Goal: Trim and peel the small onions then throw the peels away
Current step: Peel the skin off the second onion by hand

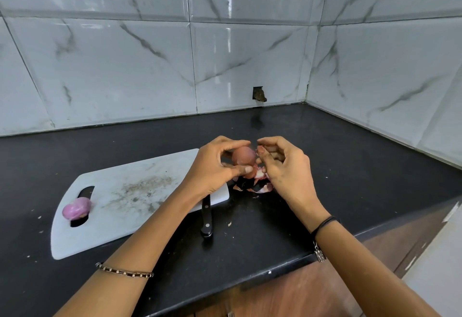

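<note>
Now my left hand (220,164) holds the small brown-skinned onion (243,155) above the black stone table (325,154), forefinger curled over its top and thumb under it, so its long axis seems to run roughly up and down between them. My right hand (282,166) is just beside it on the right, fingers (268,153) pinching a loose strip of papery skin (261,148) at the onion's right flank. The onion lies to the left of those pinching fingers, touching them, so I judge the pull should go rightward and down. Directly below lies the heap of pinkish peels (252,184). One peeled purple onion (76,208) rests on the white plastic cutting board (130,191), well apart to my left, and the black-handled knife (207,219) lies near the board's right end.
</note>
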Demonstrator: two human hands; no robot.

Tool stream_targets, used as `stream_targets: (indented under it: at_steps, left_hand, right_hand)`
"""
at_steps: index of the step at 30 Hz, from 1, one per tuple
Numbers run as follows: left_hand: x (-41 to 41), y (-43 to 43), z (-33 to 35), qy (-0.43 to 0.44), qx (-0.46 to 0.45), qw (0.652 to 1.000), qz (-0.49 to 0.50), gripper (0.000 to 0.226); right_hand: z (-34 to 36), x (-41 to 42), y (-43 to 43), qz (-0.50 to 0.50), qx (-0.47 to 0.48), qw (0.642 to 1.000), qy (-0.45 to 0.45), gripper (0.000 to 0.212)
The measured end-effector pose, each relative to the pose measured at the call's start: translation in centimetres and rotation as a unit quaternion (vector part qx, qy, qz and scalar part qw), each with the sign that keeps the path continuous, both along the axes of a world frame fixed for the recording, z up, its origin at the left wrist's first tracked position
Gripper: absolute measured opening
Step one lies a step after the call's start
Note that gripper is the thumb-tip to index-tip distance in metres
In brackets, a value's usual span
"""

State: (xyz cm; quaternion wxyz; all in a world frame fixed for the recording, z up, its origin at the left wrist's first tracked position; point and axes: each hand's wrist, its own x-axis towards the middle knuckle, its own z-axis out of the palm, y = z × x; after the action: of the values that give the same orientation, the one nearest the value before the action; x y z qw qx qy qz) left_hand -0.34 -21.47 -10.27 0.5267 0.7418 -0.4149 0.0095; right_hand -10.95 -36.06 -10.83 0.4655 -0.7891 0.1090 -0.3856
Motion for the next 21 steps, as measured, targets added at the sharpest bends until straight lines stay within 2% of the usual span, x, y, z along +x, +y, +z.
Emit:
stream_targets:
  at_steps: [2, 6, 8, 10, 16, 21]
  left_hand:
    - [0.0, -0.1, 0.0, -0.009, -0.007, 1.000, 0.016, 0.059]
    - [0.3, 0.1, 0.0, -0.064, -0.012, 0.996, 0.062, 0.056]
    - [0.4, 0.2, 0.0, -0.085, -0.002, 0.994, 0.071, 0.054]
    - [0.3, 0.1, -0.1, -0.087, 0.011, 0.994, 0.064, 0.055]
    - [0.1, 0.1, 0.1, -0.054, 0.013, 0.998, 0.041, 0.057]
    - [0.2, 0.2, 0.0, -0.043, 0.004, 0.999, 0.031, 0.055]
  right_hand:
    - [0.0, -0.3, 0.3, 0.022, -0.031, 0.999, -0.002, 0.025]
    - [0.0, -0.2, 0.8, 0.071, -0.044, 0.997, -0.007, 0.021]
    - [-0.2, 0.0, 0.9, 0.051, -0.095, 0.994, -0.002, 0.026]
    - [-0.4, 0.2, 0.6, 0.028, -0.112, 0.993, -0.012, 0.017]
    - [-0.4, 0.2, 0.1, 0.009, -0.034, 0.999, 0.023, 0.018]
    - [-0.1, 0.1, -0.1, 0.034, 0.080, 0.996, 0.016, 0.014]
